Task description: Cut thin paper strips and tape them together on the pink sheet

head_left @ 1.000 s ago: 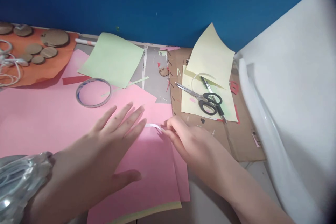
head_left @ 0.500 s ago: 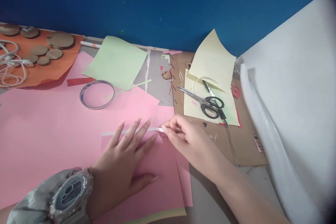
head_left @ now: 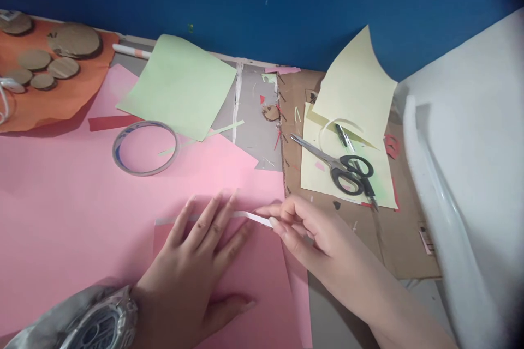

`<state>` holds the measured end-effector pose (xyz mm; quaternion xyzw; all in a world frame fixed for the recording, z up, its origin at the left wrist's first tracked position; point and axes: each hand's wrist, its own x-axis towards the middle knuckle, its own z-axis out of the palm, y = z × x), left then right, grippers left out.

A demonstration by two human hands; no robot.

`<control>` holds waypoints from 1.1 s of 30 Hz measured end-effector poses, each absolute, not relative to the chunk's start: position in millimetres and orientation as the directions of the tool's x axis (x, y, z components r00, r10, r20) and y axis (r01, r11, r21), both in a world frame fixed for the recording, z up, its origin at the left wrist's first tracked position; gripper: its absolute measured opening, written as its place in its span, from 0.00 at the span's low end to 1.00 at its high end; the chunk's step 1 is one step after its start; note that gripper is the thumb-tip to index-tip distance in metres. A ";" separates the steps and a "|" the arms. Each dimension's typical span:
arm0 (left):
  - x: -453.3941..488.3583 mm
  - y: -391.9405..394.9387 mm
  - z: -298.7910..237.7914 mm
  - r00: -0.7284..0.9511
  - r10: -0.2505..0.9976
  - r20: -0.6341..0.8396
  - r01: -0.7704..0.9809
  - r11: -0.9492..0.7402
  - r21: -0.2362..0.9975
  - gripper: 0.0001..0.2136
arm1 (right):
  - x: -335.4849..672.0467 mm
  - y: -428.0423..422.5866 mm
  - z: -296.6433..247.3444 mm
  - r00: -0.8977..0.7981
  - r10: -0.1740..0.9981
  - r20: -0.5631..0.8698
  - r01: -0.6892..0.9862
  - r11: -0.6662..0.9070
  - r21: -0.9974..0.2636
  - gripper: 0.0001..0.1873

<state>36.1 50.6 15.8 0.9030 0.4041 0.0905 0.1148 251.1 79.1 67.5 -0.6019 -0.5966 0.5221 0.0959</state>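
Note:
My left hand [head_left: 192, 264] lies flat with fingers spread on a pink paper sheet [head_left: 272, 278], its fingertips over a narrow white strip along the sheet's far edge. Between thumb and fingers of my right hand [head_left: 313, 232] is the right end of this white strip [head_left: 259, 220], which looks like tape backing. That end is raised and bent away from the paper, while the part left of the bend runs flat under my left fingers. A larger pink sheet [head_left: 49, 207] lies beneath.
Beyond my hands lie a tape roll [head_left: 117, 155], a light green sheet [head_left: 180, 84] and a red strip [head_left: 112, 122]. Black-handled scissors [head_left: 333, 166] and a pen [head_left: 370, 193] rest on pale yellow paper [head_left: 313, 177]. Cardboard discs [head_left: 76, 40] sit on orange paper at left. A blue wall [head_left: 262, 5] stands behind.
My right hand has moved slightly right and nearer me, lifting and bending more of the white strip's end. My left hand stays spread on the paper. The camera view has shifted a little.

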 end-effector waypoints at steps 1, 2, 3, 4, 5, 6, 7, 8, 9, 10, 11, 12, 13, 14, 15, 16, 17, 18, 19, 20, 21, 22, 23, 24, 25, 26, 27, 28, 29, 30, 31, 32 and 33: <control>36.2 50.8 15.6 0.659 0.749 0.071 0.707 -0.649 0.281 0.36 | 251.5 78.6 68.4 -0.256 0.812 -0.525 0.636 -0.268 -0.724 0.10; 36.3 50.9 15.4 0.661 0.747 0.069 0.706 -0.650 0.281 0.36 | 251.9 78.3 69.2 -0.258 0.805 -0.533 0.648 -0.265 -0.714 0.10; 36.3 50.9 15.3 0.662 0.747 0.068 0.705 -0.651 0.282 0.36 | 252.2 77.9 69.9 -0.261 0.802 -0.537 0.657 -0.259 -0.708 0.10; 36.2 50.9 15.1 0.664 0.745 0.066 0.703 -0.652 0.282 0.36 | 252.5 77.6 70.2 -0.263 0.802 -0.536 0.663 -0.253 -0.704 0.10; 36.0 50.9 15.0 0.666 0.743 0.065 0.702 -0.654 0.283 0.36 | 252.7 77.3 70.1 -0.263 0.806 -0.531 0.668 -0.245 -0.702 0.09; 35.8 50.8 15.0 0.668 0.742 0.063 0.701 -0.655 0.282 0.36 | 252.8 77.0 69.6 -0.257 0.815 -0.520 0.675 -0.234 -0.700 0.09; 35.6 50.8 15.0 0.668 0.742 0.062 0.701 -0.655 0.281 0.36 | 252.7 76.8 68.8 -0.247 0.827 -0.505 0.684 -0.220 -0.695 0.08; 35.2 50.9 15.2 0.671 0.739 0.064 0.698 -0.658 0.281 0.36 | 252.4 76.7 67.7 -0.234 0.842 -0.486 0.697 -0.203 -0.687 0.07; 34.9 51.1 15.4 0.675 0.735 0.069 0.694 -0.663 0.280 0.37 | 251.9 76.6 66.4 -0.217 0.858 -0.465 0.715 -0.185 -0.674 0.07; 34.5 51.3 15.7 0.677 0.732 0.074 0.691 -0.667 0.278 0.37 | 251.2 76.7 65.0 -0.201 0.874 -0.441 0.734 -0.164 -0.659 0.06; 34.2 51.6 16.1 0.680 0.729 0.081 0.687 -0.671 0.278 0.37 | 250.3 76.9 63.6 -0.190 0.890 -0.415 0.753 -0.139 -0.643 0.05; 33.8 51.9 16.5 0.682 0.726 0.088 0.684 -0.675 0.277 0.37 | 249.3 77.1 62.3 -0.185 0.903 -0.388 0.767 -0.115 -0.631 0.04; 33.5 52.2 16.9 0.681 0.726 0.095 0.683 -0.677 0.276 0.37 | 248.3 77.3 61.0 -0.186 0.913 -0.362 0.777 -0.089 -0.623 0.03; 33.3 52.4 17.2 0.680 0.726 0.099 0.682 -0.677 0.276 0.38 | 247.4 77.4 60.0 -0.191 0.921 -0.338 0.782 -0.065 -0.620 0.03; 33.2 52.5 17.4 0.678 0.728 0.101 0.685 -0.675 0.274 0.39 | 246.6 77.4 59.1 -0.199 0.928 -0.317 0.783 -0.044 -0.621 0.04; 33.2 52.5 17.4 0.675 0.731 0.101 0.687 -0.673 0.274 0.39 | 245.9 77.3 58.5 -0.207 0.932 -0.299 0.782 -0.026 -0.623 0.05; 33.3 52.4 17.3 0.675 0.731 0.101 0.687 -0.673 0.274 0.39 | 245.4 77.1 58.1 -0.211 0.935 -0.285 0.782 -0.013 -0.623 0.05; 33.5 52.3 17.2 0.676 0.730 0.101 0.687 -0.673 0.273 0.39 | 245.1 77.0 57.9 -0.214 0.939 -0.271 0.783 -0.001 -0.623 0.06; 33.8 52.2 16.9 0.678 0.729 0.100 0.686 -0.675 0.273 0.39 | 244.9 76.9 57.8 -0.217 0.941 -0.261 0.785 0.009 -0.619 0.07; 34.1 52.2 16.6 0.679 0.727 0.100 0.684 -0.676 0.273 0.39 | 244.8 76.9 57.9 -0.218 0.942 -0.254 0.788 0.017 -0.615 0.07; 34.4 52.3 16.3 0.681 0.726 0.099 0.682 -0.678 0.274 0.39 | 244.9 77.1 58.1 -0.219 0.944 -0.249 0.791 0.022 -0.611 0.07; 34.6 52.5 16.1 0.682 0.725 0.097 0.682 -0.678 0.275 0.39 | 245.1 77.4 58.4 -0.217 0.945 -0.246 0.793 0.024 -0.609 0.08; 34.7 52.8 15.9 0.680 0.728 0.093 0.684 -0.675 0.276 0.40 | 245.5 77.8 58.7 -0.213 0.947 -0.242 0.793 0.023 -0.609 0.08; 34.6 53.2 15.8 0.678 0.730 0.093 0.686 -0.673 0.277 0.40 | 246.0 78.1 59.0 -0.209 0.948 -0.239 0.791 0.020 -0.611 0.08; 34.4 53.7 15.9 0.679 0.728 0.096 0.683 -0.675 0.280 0.40 | 246.5 78.4 59.5 -0.204 0.949 -0.239 0.788 0.014 -0.615 0.07; 34.0 54.2 16.1 0.683 0.724 0.100 0.678 -0.679 0.282 0.39 | 247.2 78.4 60.1 -0.199 0.949 -0.244 0.785 0.006 -0.619 0.07; 33.6 54.7 16.4 0.688 0.719 0.102 0.672 -0.684 0.285 0.39 | 247.8 78.3 60.7 -0.198 0.946 -0.256 0.783 -0.005 -0.622 0.05; 33.1 55.1 16.7 0.692 0.714 0.105 0.666 -0.688 0.287 0.38 | 248.4 77.9 61.6 -0.199 0.940 -0.276 0.783 -0.017 -0.622 0.04; 32.7 55.4 17.1 0.696 0.711 0.102 0.663 -0.691 0.289 0.37 | 249.0 77.5 62.5 -0.198 0.934 -0.297 0.785 -0.031 -0.619 0.03; 32.4 55.5 17.5 0.697 0.710 0.097 0.663 -0.690 0.291 0.36 | 249.4 77.0 63.5 -0.197 0.928 -0.316 0.787 -0.042 -0.615 0.03; 32.2 55.4 17.8 0.697 0.712 0.087 0.666 -0.687 0.291 0.35 | 249.6 76.5 64.5 -0.199 0.923 -0.330 0.790 -0.049 -0.612 0.04; 32.1 55.2 18.0 0.695 0.714 0.081 0.669 -0.684 0.291 0.35 | 249.7 76.1 65.6 -0.198 0.919 -0.340 0.791 -0.055 -0.609 0.04; 32.2 54.9 18.2 0.694 0.716 0.075 0.672 -0.681 0.291 0.35 | 249.7 75.8 66.6 -0.196 0.917 -0.347 0.791 -0.061 -0.608 0.04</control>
